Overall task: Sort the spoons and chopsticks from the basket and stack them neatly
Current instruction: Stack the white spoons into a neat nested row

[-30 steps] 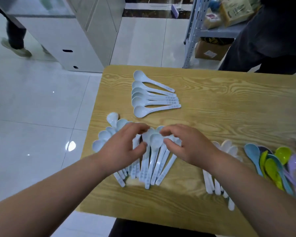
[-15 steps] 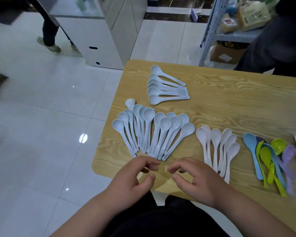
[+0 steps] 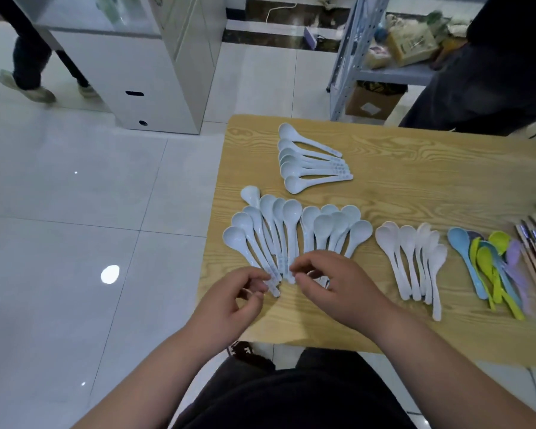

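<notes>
Nearest, the left hand (image 3: 237,303) and right hand (image 3: 333,283) curl their fingers at the handle ends of the fanned pale blue spoons (image 3: 291,230) on the counter (image 3: 415,187), whether pinching any I cannot tell, with a second spoon row (image 3: 310,164) beyond.

L hand (image 3: 234,303) + R hand (image 3: 338,283) curled at handle ends | blue spoons (image 3: 291,224) fanned on table (image 3: 415,187) | grip unclear
</notes>
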Demonstrator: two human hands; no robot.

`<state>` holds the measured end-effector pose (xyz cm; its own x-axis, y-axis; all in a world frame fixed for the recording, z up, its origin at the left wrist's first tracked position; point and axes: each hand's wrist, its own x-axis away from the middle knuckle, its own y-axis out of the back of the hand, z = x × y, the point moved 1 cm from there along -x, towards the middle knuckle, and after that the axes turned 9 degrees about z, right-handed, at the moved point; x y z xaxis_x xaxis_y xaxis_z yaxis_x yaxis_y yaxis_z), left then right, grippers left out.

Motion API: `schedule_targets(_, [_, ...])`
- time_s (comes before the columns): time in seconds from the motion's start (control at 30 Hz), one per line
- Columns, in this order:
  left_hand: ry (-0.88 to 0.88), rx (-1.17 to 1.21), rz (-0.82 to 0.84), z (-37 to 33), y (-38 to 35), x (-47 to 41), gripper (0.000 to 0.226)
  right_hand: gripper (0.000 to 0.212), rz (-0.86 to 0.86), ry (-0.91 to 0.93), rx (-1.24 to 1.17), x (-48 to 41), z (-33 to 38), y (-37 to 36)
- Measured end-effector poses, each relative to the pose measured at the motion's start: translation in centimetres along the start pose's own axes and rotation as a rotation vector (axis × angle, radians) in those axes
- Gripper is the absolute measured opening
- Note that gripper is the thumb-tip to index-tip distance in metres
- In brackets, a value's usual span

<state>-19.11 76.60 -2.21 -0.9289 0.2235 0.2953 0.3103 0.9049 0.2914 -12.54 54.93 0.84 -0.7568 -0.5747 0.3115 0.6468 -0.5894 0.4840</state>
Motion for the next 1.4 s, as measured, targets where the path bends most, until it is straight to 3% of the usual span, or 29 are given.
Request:
schedule_targets(0.2, [0.046, -0.098, -0.044, 3.9, 4.6, -6.1, 0.034, 0.014, -0.007, -0.136, -0.004, -1.4, -0.3, -2.9])
schedule_targets(0.37, [0.132, -0.477, -0.001, 7.4, 6.2, -12.6, 0.079, 0.016, 0.050, -0.260, 0.079, -2.9, -2.9, -3.4])
schedule_targets(0.53, [0.112, -0.679, 0.078, 9.4, 5.9, -15.1, 0.080, 0.020, 0.178, -0.312, 0.170, -5.3, -4.6, -3.5])
schedule_targets(0.8, [0.212, -0.603, -0.011, 10.1, 5.8, -14.1, 0.043, 0.036, 0.154, -0.226, 0.341, -10.7, -6.0, -5.7])
schedule_targets(1.03, [0.333, -0.395, 0.095, 11.1, 6.3, -9.7, 0.040, 0.021, 0.231, -0.220, 0.660, -13.9, -6.3, -7.4])
schedule_targets(1.13, [0.388, -0.204, 0.095, 10.6, 6.5, -7.1, 0.025, 0.021, 0.240, -0.235, 0.744, -14.3, -5.6, -8.2])
schedule_targets(1.27, [0.461, 0.071, -0.007, 9.4, 6.5, -4.4, 0.013, 0.037, 0.239, -0.307, 0.551, -14.0, -4.8, -8.2])
schedule_targets(1.4, [0.546, 0.325, -0.054, 8.7, 6.7, -2.5, 0.021, 0.039, 0.163, -0.294, 0.349, -11.7, -3.2, -7.1])
